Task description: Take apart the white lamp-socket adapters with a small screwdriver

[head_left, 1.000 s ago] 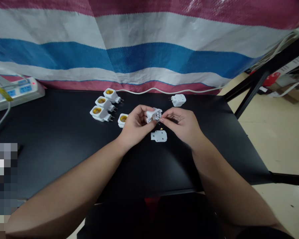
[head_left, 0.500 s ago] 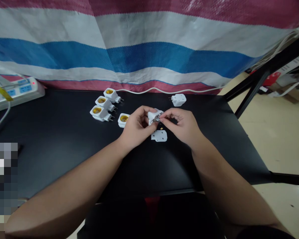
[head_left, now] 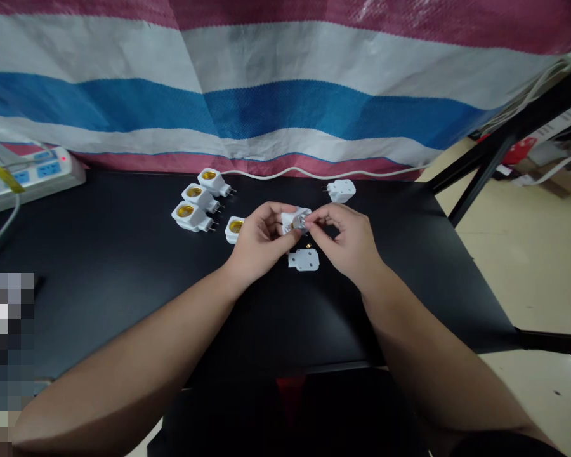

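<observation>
My left hand [head_left: 257,247] is closed around a white plug-in lamp socket housing [head_left: 290,219], whose hollow inside faces me and shows bits of metal. The fingers of my right hand [head_left: 347,238] are pinched together at the housing's right edge. Whatever lies between those fingertips is too small to make out. Just below my hands, a flat white cover plate [head_left: 306,259] with several holes rests on the table. A tiny brass-coloured piece [head_left: 309,245] lies just above that plate. Beside my left hand sits another lamp socket [head_left: 233,230], partly hidden by it.
Three white lamp sockets [head_left: 188,216] with gold-coloured threads and plug pins stand in a row at the back left. Another white socket [head_left: 341,190] lies at the back right. A power strip [head_left: 59,171] is at far left. A white cable [head_left: 266,176] runs along the black table's [head_left: 124,266] rear edge.
The housing has turned slightly in my left hand, so more of its inside shows. My right hand has shifted a little with its fingertips still at the housing.
</observation>
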Demonstrator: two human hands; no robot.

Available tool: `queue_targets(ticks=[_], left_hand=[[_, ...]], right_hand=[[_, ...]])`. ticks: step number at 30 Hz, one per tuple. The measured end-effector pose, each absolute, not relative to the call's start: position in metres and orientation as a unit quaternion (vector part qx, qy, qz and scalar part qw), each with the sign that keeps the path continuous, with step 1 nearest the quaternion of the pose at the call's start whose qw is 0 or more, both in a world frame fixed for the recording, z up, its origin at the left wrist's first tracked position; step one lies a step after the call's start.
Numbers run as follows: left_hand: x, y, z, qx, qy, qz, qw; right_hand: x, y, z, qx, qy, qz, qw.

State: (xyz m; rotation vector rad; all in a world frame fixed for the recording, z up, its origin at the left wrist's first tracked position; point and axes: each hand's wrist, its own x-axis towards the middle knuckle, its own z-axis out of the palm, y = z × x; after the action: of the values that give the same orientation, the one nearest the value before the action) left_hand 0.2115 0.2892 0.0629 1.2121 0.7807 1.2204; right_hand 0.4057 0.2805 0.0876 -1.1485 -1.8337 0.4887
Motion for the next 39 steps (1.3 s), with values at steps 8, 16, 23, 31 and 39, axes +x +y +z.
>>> queue_targets(ticks=[8, 16, 23, 31, 39], left_hand=[[0.211, 0.288, 0.065, 0.516, 0.345, 0.518, 0.589], [0.211, 0.288, 0.065, 0.522, 0.334, 0.510, 0.596], [0.212, 0.287, 0.063, 0.528, 0.326, 0.504, 0.600], [0.212, 0.288, 0.062, 0.531, 0.337, 0.504, 0.592], [0.213, 0.286, 0.063, 0.538, 0.344, 0.503, 0.583]], right_hand=[[0.405, 0.280, 0.085, -0.468, -0.728, 0.209, 0.455], [0.403, 0.281, 0.086, -0.470, -0.730, 0.207, 0.451], [0.402, 0.280, 0.085, -0.492, -0.700, 0.248, 0.454], [0.397, 0.279, 0.085, -0.510, -0.682, 0.240, 0.467], [0.394, 0.278, 0.080, -0.533, -0.658, 0.226, 0.481]])
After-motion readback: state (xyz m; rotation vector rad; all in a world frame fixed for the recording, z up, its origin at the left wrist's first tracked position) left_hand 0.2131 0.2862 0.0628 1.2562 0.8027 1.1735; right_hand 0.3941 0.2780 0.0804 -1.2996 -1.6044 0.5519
